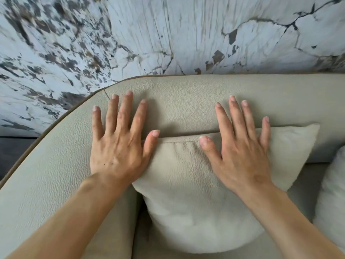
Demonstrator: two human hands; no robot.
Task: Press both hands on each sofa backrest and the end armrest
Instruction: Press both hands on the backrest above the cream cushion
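A beige leather sofa backrest (186, 101) runs across the middle of the head view and curves down at the left into the end armrest (46, 165). My left hand (119, 144) lies flat with fingers spread on the backrest near that curved corner. My right hand (240, 148) lies flat too, fingers on the backrest, palm over the top edge of a beige cushion (196, 202). Neither hand holds anything.
A second pale cushion (332, 199) shows at the right edge. The sofa seat (302, 186) lies below the cushions. Behind the backrest stands a white marbled wall (168, 34) with dark veins. A dark floor strip (15, 152) shows at the far left.
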